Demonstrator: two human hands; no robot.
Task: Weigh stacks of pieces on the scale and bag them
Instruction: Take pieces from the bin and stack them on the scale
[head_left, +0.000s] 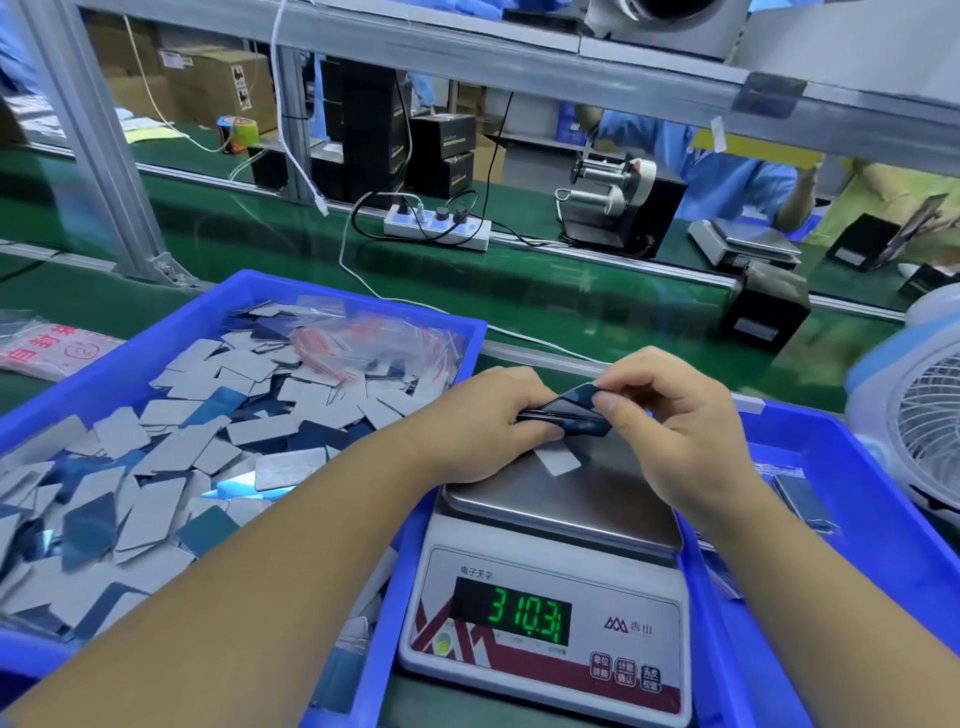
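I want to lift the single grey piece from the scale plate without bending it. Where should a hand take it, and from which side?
The grey piece lies flat on the scale plate, below both hands. Probably best: come from above on the near side, slide it toward the plate's near edge, then pinch its short edge, since flat pieces offer nothing to grip.

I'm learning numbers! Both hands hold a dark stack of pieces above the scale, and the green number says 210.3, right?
Nearly. The head view shows the white electronic scale reading 310.3, not 210.3. Both hands, left and right, do hold the dark stack of thin pieces above it.
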